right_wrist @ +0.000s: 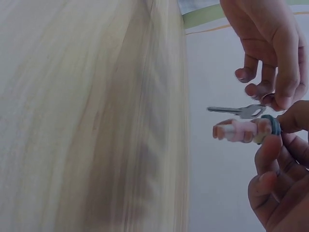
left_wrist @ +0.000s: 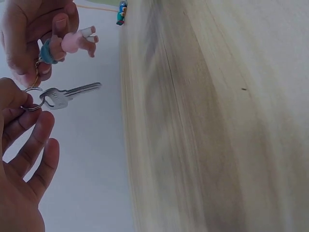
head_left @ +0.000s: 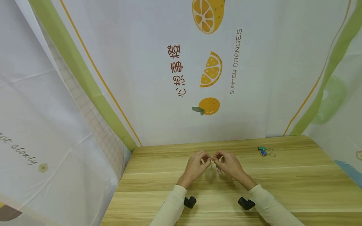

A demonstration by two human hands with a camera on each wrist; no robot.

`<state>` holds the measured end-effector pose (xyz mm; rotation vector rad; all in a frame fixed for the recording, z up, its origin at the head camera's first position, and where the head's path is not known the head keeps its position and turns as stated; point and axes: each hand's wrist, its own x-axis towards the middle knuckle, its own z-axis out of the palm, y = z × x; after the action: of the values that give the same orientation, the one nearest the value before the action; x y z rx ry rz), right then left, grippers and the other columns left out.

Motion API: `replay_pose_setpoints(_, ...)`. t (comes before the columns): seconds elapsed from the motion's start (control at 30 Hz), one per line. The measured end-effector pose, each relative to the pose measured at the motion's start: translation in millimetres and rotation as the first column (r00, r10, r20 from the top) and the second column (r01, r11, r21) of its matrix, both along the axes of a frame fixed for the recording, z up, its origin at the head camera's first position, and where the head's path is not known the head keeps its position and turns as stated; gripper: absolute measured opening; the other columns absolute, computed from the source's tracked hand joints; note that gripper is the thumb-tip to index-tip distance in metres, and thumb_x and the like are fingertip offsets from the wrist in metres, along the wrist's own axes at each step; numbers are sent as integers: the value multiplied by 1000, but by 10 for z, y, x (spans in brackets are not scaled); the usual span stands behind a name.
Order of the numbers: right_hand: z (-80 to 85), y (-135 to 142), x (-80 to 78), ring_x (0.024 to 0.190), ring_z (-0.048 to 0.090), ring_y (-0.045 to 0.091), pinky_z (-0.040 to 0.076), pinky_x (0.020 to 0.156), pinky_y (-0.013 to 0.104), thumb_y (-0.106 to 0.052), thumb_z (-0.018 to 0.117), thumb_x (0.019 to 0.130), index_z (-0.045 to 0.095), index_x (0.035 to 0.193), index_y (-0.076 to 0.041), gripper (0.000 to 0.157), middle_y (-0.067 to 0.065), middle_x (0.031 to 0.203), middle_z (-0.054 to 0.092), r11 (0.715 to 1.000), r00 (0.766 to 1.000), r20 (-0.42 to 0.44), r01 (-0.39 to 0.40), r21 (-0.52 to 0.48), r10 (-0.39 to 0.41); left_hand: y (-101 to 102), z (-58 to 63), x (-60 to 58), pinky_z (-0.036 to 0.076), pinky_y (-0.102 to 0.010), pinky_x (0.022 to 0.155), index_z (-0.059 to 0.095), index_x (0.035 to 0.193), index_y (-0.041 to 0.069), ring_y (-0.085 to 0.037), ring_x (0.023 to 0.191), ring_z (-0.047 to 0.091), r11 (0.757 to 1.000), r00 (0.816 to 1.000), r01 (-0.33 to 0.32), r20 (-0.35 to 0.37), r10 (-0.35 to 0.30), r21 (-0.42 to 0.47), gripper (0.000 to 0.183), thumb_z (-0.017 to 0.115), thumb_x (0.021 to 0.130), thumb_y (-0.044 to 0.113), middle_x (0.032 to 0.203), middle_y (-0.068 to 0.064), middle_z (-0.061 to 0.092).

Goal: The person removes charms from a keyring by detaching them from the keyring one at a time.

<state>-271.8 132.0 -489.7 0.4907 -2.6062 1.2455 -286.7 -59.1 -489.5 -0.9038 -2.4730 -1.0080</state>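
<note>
In the head view my left hand [head_left: 195, 165] and right hand [head_left: 230, 165] meet fingertip to fingertip just above the table. The left hand pinches a split key ring [left_wrist: 33, 108] between thumb and forefinger. A silver key [left_wrist: 67, 95] hangs from that ring, its blade pointing away from the fingers. My right hand pinches the keychain at the ring end of its short gold chain [left_wrist: 36, 71]; its fingertips partly hide the grip. On the chain dangles a small pink figurine charm [right_wrist: 244, 130] with a teal band, beside the key.
Two more keychains, one green [head_left: 261, 148] and one blue [head_left: 263, 153], lie with their rings at the back right of the wooden table [head_left: 297, 175]. Two black objects [head_left: 190, 202] sit near my forearms. A white printed cloth [head_left: 158, 122] hangs behind the table.
</note>
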Motion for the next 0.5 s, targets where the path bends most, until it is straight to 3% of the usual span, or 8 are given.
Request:
replay_pose_setpoints(0.23, -10, 10, 1, 45, 54, 8, 40, 42, 24, -20, 62, 96, 66, 96, -16, 6, -5, 76, 65, 1000, 999, 46, 11, -1, -11, -3, 5, 0, 48, -11, 63, 70, 97, 18, 1, 75, 57, 1000, 1000, -1, -9, 1, 8, 11, 60, 99, 23, 86, 10, 64)
replay_pose_setpoints(0.5, -9, 19, -6, 45, 52, 8, 40, 41, 24, -19, 61, 96, 66, 95, -16, 5, -6, 77, 64, 1000, 999, 36, 25, -3, -25, -3, 17, 4, 47, -12, 62, 70, 97, 16, -2, 74, 57, 1000, 1000, 6, -14, -6, 12, 13, 60, 98, 23, 87, 9, 64)
